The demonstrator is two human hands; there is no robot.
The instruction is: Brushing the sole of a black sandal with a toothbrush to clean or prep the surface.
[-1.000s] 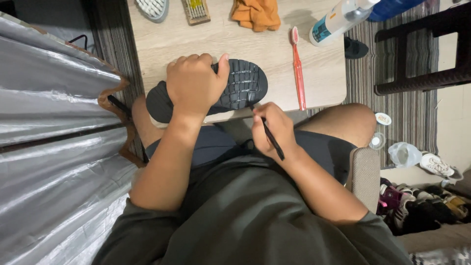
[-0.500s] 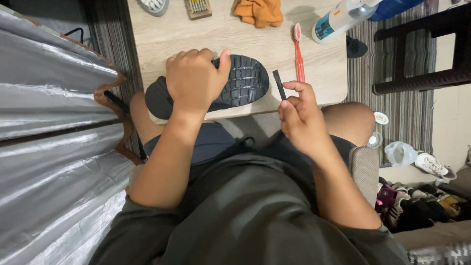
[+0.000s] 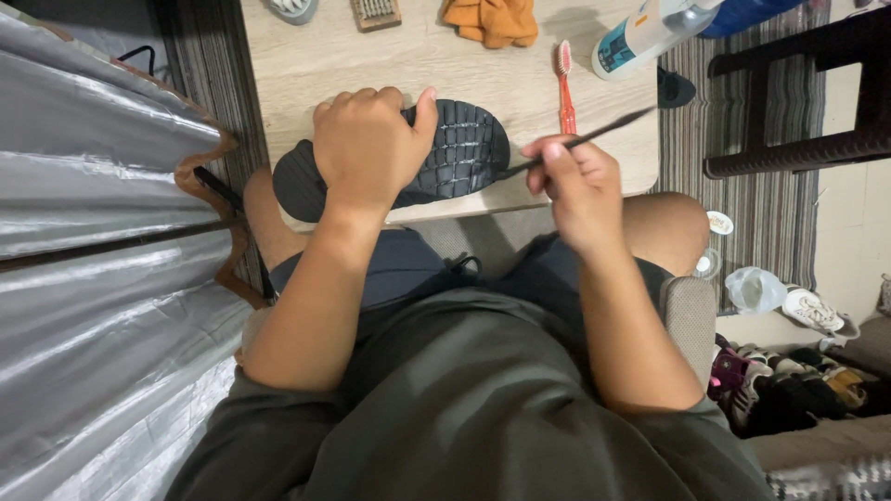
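A black shoe (image 3: 459,148) lies sole-up at the near edge of a light wooden table (image 3: 306,65). My left hand (image 3: 367,148) presses down on its middle and grips it. To the right, my right hand (image 3: 571,190) holds a thin black stick-like tool (image 3: 594,134). The tool's near tip touches the toe end of the sole, and its far end points up and to the right.
On the table lie a red toothbrush (image 3: 563,83), an orange cloth (image 3: 489,19), a small brush (image 3: 376,13) and a white-and-blue bottle (image 3: 640,35). Silver sheeting (image 3: 93,278) fills the left. A dark chair (image 3: 789,121) and several shoes (image 3: 789,380) are at the right.
My right hand rose from my lap to the table edge and swung the thin tool until its tip met the sole's toe end. My left hand stayed on the shoe.
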